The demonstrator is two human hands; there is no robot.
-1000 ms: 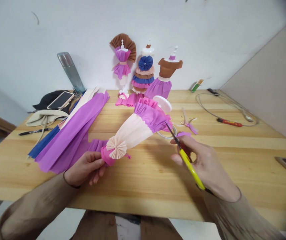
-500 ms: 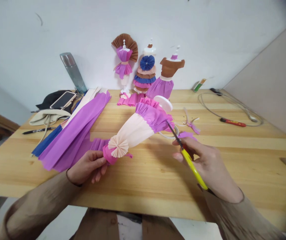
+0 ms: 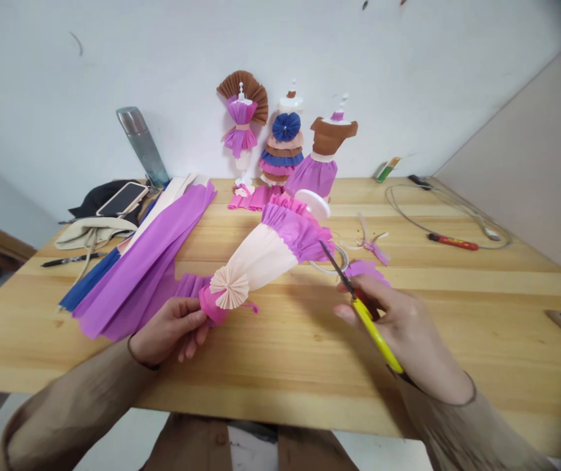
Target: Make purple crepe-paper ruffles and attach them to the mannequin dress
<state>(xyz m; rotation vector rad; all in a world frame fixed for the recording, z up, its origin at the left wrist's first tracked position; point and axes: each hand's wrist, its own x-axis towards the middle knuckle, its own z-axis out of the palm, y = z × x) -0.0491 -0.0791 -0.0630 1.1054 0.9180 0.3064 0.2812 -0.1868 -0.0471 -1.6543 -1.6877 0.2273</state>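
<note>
My left hand (image 3: 182, 326) is closed on the pink top end of a small dress form (image 3: 271, 254), which lies tilted in the air with its white round base (image 3: 313, 203) pointing away to the right. Crepe paper covers it: a cream skirt, a pleated cream rosette (image 3: 230, 287) at the waist, and a purple and pink ruffled hem (image 3: 300, 227). In my right hand (image 3: 398, 320) is a pair of yellow-handled scissors (image 3: 372, 333). Their dark blades look nearly closed, with the tip at the hem's lower right edge. Whether the tip touches the paper I cannot tell.
Three dressed forms (image 3: 285, 150) stand by the wall. Purple crepe paper (image 3: 147, 261), a phone (image 3: 123, 199), a pen (image 3: 72, 260) and a bottle (image 3: 143, 147) are at left. Paper scraps (image 3: 372, 248), a roll of tape (image 3: 342, 258) and a cable (image 3: 395, 199) lie right.
The view has shifted slightly. Both hands keep their grip, and the scissors tip stays by the ruffled hem with hardly any movement.
</note>
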